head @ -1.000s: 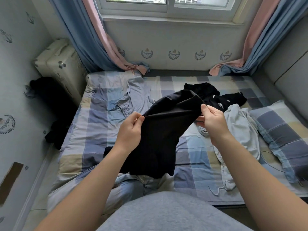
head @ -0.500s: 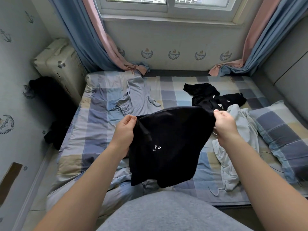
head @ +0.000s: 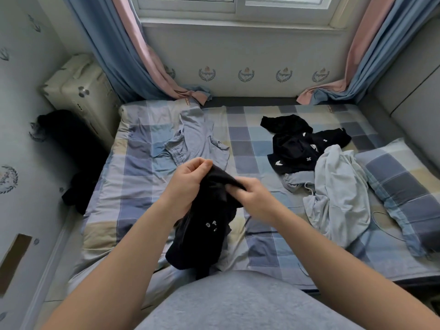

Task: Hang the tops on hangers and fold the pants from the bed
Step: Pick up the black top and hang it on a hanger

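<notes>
A black garment (head: 204,225) with small white lettering hangs bunched over the near part of the checked bed (head: 252,148). My left hand (head: 188,184) grips its top edge, fingers curled round the cloth. My right hand (head: 252,198) pinches the same top edge right beside the left. A light blue garment (head: 197,139) lies flat at the far left of the bed. A black garment with white marks (head: 302,141) lies crumpled at the far right. Just in front of it a pale grey-blue garment (head: 338,191) is heaped.
A checked pillow (head: 404,186) lies along the bed's right side by a grey padded wall. A cream suitcase (head: 78,91) and a dark heap (head: 71,148) fill the gap left of the bed. Curtains (head: 147,67) hang down onto the bed's far corners.
The black garment was held spread wide between both hands. My hands have come together and it now hangs folded and bunched, lower over the bed.
</notes>
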`<state>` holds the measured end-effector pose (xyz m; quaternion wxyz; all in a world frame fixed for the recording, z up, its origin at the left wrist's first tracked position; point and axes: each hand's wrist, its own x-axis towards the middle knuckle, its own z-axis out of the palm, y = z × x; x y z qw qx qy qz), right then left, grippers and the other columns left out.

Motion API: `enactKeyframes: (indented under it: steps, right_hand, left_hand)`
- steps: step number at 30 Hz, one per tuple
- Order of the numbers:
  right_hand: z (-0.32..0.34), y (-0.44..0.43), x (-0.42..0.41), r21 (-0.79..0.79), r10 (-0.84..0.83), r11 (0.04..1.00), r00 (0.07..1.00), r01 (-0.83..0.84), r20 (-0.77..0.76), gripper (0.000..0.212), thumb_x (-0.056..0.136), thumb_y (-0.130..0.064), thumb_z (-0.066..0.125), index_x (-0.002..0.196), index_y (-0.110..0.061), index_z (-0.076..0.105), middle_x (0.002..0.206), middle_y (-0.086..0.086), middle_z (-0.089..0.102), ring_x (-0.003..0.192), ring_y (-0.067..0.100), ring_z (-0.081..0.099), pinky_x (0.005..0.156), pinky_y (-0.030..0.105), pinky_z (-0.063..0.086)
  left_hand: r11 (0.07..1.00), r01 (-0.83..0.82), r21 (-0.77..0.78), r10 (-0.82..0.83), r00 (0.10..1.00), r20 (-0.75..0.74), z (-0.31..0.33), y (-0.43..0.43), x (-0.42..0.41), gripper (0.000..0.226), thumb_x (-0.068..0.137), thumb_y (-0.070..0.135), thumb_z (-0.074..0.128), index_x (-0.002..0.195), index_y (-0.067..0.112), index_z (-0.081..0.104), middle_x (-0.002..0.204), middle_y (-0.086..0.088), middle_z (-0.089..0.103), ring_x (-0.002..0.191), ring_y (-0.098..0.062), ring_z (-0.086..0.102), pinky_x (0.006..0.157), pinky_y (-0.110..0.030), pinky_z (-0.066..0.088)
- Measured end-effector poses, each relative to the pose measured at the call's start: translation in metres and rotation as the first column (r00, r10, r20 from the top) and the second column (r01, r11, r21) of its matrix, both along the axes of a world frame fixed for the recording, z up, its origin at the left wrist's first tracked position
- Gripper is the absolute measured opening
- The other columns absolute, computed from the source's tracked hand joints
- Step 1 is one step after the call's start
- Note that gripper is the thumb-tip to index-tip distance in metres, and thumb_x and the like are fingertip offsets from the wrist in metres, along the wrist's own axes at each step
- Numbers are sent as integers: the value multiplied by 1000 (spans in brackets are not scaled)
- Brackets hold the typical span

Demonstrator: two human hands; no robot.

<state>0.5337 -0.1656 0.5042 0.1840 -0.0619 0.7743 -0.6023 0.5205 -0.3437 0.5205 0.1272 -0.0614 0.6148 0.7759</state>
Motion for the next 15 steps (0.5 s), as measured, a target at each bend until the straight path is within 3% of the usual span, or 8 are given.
enactKeyframes:
  steps: [2,6,10,13,15]
  right_hand:
    - [11,6,-5,-19,-131,991,991,130,-13,19,102,-4,51,88,-2,64,76,11,56,71,22,51,63,34,42]
    - [32,18,-12,-129,-304,941,950,311,71,21,103,-13,54,101,-6,74,94,16,75,85,24,70,75,34,58]
    - [49,32,-11,-226,-403,879,908,419,115,24,103,-15,53,101,-12,76,93,11,77,82,20,74,63,28,60]
    - [58,45,-2,-229,-439,860,890,456,124,25,104,-17,51,105,-8,74,97,13,76,87,21,74,66,27,59]
    - [61,55,9,-222,-485,835,864,504,139,27,105,-21,50,106,-9,74,103,15,75,92,24,73,69,30,60]
  left_hand:
    - [993,-40,-108,36,999,-36,-9,-9,-2,25,105,23,50,85,16,64,77,-1,64,68,-12,60,61,-20,50]
    - [944,-78,-322,39,991,-125,-36,-18,4,24,107,29,42,94,23,62,94,3,65,85,-10,59,68,-11,46]
    - [921,104,-375,-157,981,-114,-66,-8,20,7,96,34,63,98,28,64,90,13,67,78,-2,61,70,-16,49]
    - [829,238,-505,-307,950,-57,-81,5,21,22,91,38,70,110,43,58,115,14,62,96,3,61,81,-23,52]
    - [780,275,-561,-373,926,-64,-86,17,16,34,90,37,72,118,43,54,122,14,58,108,-2,58,87,-24,48]
